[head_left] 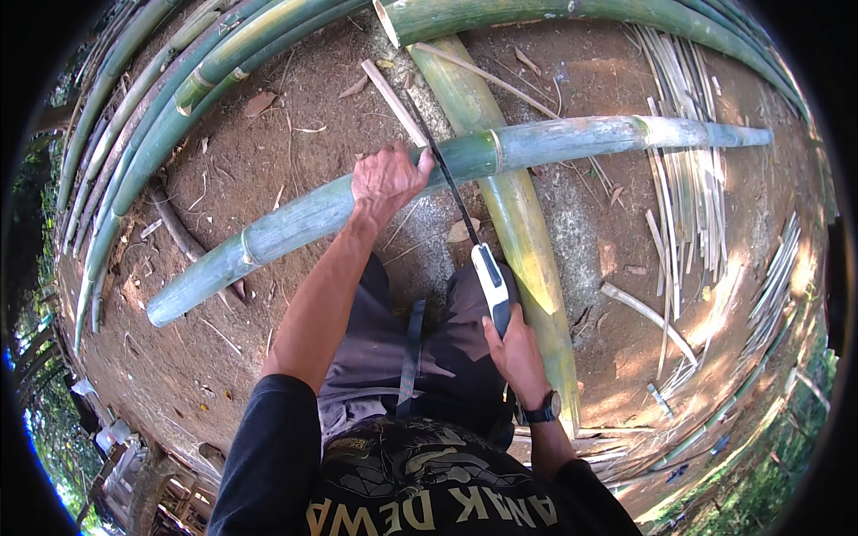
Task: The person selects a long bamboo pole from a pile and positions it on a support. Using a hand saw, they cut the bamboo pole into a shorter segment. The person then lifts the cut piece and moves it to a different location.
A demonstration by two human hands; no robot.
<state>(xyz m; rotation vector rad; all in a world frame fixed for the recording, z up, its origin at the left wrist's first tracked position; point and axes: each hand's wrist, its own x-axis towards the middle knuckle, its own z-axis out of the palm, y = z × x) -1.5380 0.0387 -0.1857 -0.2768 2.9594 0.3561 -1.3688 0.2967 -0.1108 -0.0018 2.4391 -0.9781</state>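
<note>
A long blue-green bamboo pole (572, 145) lies crosswise in front of me, resting over a thicker yellow-green bamboo pole (527, 237). My left hand (390, 181) is closed over the crosswise pole, its thumb close to the saw. In my right hand (518, 351), the fingers are wrapped round the white and dark handle of a handsaw (490, 272). The saw's thin dark blade (457, 194) crosses the pole just right of my left hand. How deep its teeth sit in the bamboo cannot be made out. A pale split bamboo strip (393, 100) lies beyond the pole.
Several green bamboo poles (134, 170) are piled at the left, and a thick green one (536, 12) lies along the far side. Bundles of pale bamboo strips (693, 196) cover the ground at right. Dry leaves and a curved stick (174, 223) lie on brown soil.
</note>
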